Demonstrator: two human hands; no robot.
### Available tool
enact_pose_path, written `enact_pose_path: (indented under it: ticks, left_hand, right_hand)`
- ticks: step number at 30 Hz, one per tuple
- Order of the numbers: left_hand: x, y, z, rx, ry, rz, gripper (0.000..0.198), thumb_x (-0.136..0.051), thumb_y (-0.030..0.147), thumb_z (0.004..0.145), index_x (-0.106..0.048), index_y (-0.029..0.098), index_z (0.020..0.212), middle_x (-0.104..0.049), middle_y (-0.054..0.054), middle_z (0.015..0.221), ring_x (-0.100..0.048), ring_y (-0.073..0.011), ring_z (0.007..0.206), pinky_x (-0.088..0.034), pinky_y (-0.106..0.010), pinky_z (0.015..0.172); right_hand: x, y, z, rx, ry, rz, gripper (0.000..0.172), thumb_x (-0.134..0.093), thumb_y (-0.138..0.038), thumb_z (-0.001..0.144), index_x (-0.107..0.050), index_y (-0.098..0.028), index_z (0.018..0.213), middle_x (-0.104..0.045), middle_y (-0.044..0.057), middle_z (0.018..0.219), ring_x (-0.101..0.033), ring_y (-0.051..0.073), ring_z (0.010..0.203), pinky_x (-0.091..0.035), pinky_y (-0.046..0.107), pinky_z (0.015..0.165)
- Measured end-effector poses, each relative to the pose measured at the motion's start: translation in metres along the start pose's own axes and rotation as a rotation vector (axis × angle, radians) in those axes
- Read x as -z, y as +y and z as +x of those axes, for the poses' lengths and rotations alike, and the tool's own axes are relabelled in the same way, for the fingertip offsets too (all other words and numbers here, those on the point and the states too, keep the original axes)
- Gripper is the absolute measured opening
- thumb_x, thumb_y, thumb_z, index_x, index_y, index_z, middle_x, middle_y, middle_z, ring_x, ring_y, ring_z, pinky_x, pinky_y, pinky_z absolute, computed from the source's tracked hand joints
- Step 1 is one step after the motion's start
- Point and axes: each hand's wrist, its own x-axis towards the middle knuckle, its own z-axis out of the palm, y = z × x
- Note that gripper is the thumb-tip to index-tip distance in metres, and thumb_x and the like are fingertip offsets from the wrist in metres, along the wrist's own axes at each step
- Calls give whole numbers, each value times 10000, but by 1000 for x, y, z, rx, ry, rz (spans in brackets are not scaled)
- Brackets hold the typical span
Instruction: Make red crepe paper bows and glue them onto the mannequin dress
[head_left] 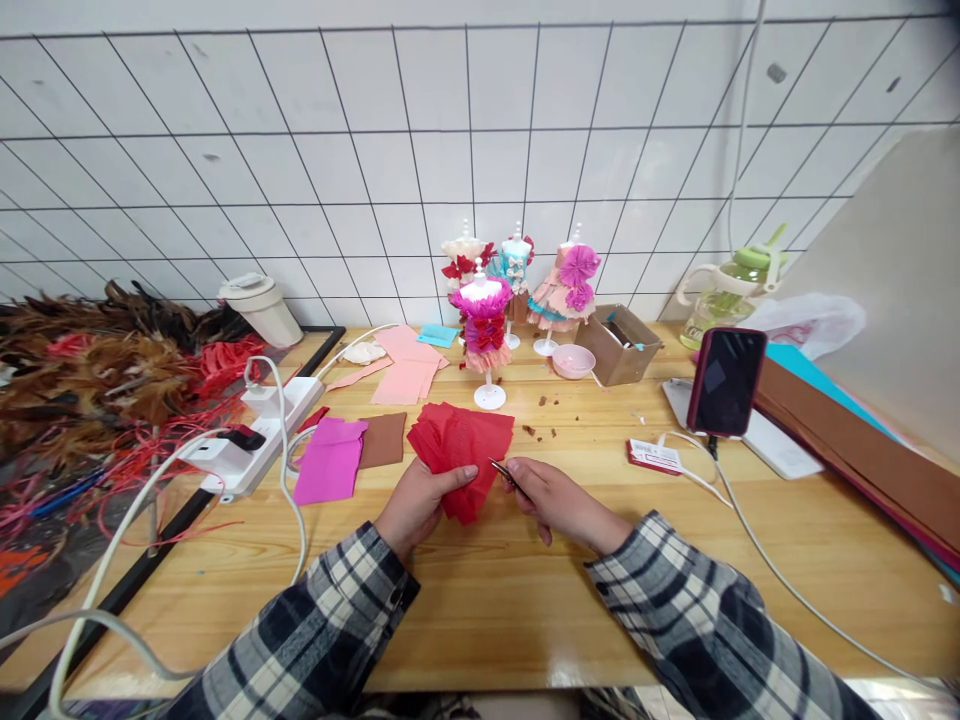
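My left hand (pixel 420 500) grips a fanned stack of red crepe paper (pixel 465 450) over the table, thumb on top and the other fingers mostly hidden beneath. At the stack's right edge, my right hand (pixel 553 498) is closed on a slim, dark pointed tool (pixel 511 480). Its tip points left at the red paper; whether it is tweezers or small scissors I cannot tell. Left of the stack lie magenta paper (pixel 330 460) and brown paper (pixel 383 441). A small dress form (pixel 484 325) in a magenta, red and peach paper dress stands upright just behind the red paper.
More dressed forms (pixel 562 285) stand near the tiled wall, beside a pink bowl (pixel 574 362) and a cardboard box (pixel 619 345). Peach sheets (pixel 405 370) lie behind. At left are a power strip (pixel 270 435), cables and feathers (pixel 112 370); at right, a phone (pixel 726 382) and long paper strips (pixel 855 430).
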Motion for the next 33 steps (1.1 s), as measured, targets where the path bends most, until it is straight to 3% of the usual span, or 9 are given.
enact_pose_path:
  ticks: [7, 23, 33]
  left_hand:
    - [0, -2, 1, -61, 29, 51, 489, -818, 192, 578, -645, 161, 1034, -718, -57, 981, -654, -218, 902, -494, -320, 840]
    - [2, -5, 1, -54, -63, 93, 392, -782, 205, 642, -634, 165, 1003, -705, -66, 1024, -648, -218, 899, -488, -332, 842]
    - [4, -8, 2, -105, -23, 158, 399, -779, 226, 645, -609, 139, 995, -704, -75, 972, -644, -214, 867, -490, -339, 813]
  right_hand:
    - [-3, -1, 1, -7, 10, 10, 489, -330, -665, 854, -473, -199, 829, -362, -50, 596, -364, 75, 450, -396, 171, 291]
    - [-3, 1, 3, 5, 27, -44, 456, -350, -637, 868, -456, -200, 795, -359, -59, 591, -354, 55, 395, -363, 163, 269]
    - [-1, 3, 1, 1, 21, -11, 469, -317, -633, 878, -480, -195, 846, -370, -52, 612, -371, 66, 432, -387, 174, 290]
